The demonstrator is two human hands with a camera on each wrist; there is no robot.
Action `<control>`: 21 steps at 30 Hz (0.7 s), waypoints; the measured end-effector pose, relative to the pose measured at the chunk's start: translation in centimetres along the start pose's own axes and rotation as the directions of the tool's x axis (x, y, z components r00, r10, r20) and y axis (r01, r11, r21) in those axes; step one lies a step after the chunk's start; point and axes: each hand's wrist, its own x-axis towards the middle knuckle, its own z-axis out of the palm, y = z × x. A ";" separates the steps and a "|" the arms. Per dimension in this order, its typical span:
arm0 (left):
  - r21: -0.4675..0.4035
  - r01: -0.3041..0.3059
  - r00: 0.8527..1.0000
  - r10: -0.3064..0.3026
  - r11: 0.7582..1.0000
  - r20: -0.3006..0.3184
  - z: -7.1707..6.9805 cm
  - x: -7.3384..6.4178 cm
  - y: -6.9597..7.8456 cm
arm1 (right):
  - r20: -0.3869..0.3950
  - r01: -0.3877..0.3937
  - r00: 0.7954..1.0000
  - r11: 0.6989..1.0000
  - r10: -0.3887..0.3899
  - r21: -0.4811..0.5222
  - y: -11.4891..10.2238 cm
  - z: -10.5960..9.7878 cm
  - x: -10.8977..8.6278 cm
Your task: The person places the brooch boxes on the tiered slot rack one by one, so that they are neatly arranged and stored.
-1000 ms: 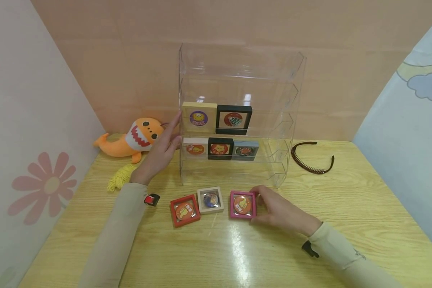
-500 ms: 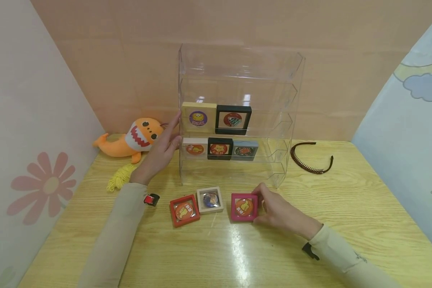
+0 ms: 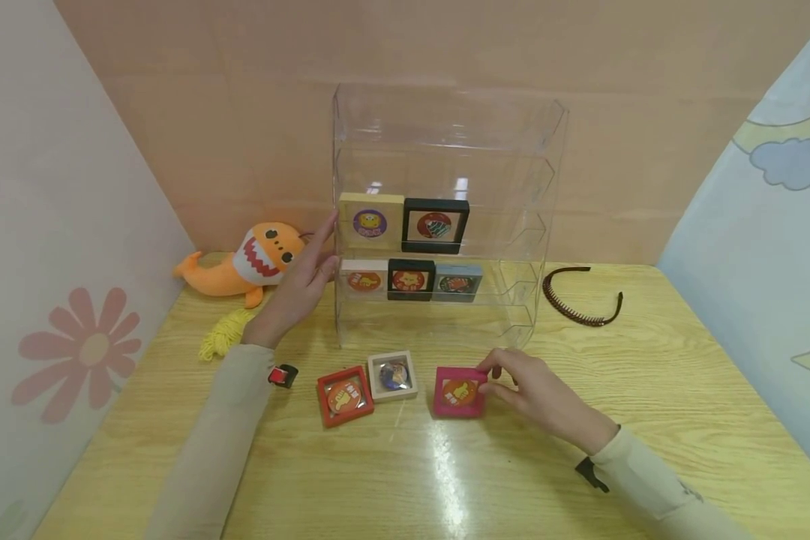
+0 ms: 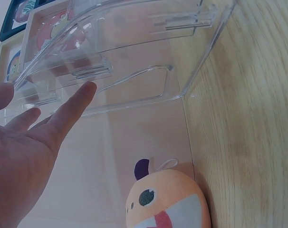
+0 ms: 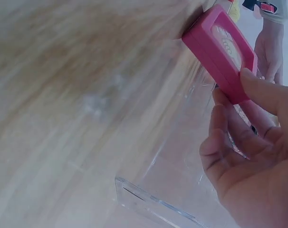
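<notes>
My right hand (image 3: 543,394) pinches a pink square display frame (image 3: 459,392) by its right edge, thumb on its front face. The frame holds an orange badge and stands tilted up at the table; in the right wrist view the pink frame (image 5: 217,57) has its lower corner near the wood. My left hand (image 3: 300,285), fingers extended, touches the left side of a clear acrylic tiered rack (image 3: 439,324). On the rack stand a yellow frame (image 3: 371,221) and a black frame (image 3: 435,225), with white, black and grey frames a tier below.
A red frame (image 3: 346,397) and a cream frame (image 3: 392,376) lie flat before the rack. To the left are an orange plush shark (image 3: 243,262) and yellow cord (image 3: 224,335). A dark headband (image 3: 577,311) lies right of the rack.
My right hand has tipped the pink frame up from lying flat and turned it upright, its grip shifting to the upper right edge. My left hand stays at the rack.
</notes>
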 end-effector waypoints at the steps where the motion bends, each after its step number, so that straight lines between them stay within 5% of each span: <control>1: 0.001 0.001 1.000 -0.001 1.000 0.000 0.0 0.0 -0.1 | -0.014 0.006 1.000 1.000 -0.006 0.002 0.0 0.0 -0.1; 10: -0.027 0.010 1.000 -0.010 1.000 0.000 0.1 0.0 0.0 | -0.144 0.083 0.986 0.997 -0.083 -0.011 0.3 0.3 -0.6; 17: -0.027 0.020 1.000 -0.020 0.999 0.011 -0.2 -0.4 3.1 | -0.182 0.029 0.983 1.000 -0.029 -0.004 0.4 0.0 -0.9; 21: -0.011 0.014 1.000 -0.014 1.000 0.004 -0.3 -0.5 3.6 | -0.199 0.024 0.980 1.000 -0.024 -0.004 0.4 -0.3 -1.1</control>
